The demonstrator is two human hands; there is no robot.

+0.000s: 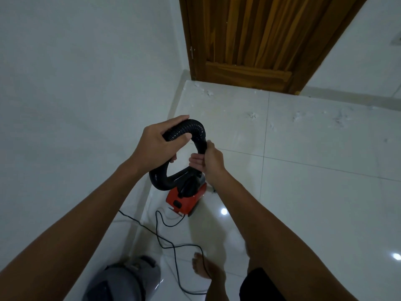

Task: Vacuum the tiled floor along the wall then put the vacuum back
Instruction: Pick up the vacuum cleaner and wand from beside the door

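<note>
Overhead, left hand (155, 146) and right hand (209, 162) gripping looped hose (196, 130), vacuum (186, 197) beside wall (76, 83)

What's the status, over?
Both hands, left and right, grip the black hose. Red vacuum on floor. Cord loose near bare foot.

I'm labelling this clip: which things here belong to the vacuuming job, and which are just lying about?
Job: black hose, gripped by left hand and right hand; red vacuum; its cord; white scraps on the tiled floor.

Lying about: grey bag; wooden door.
</note>
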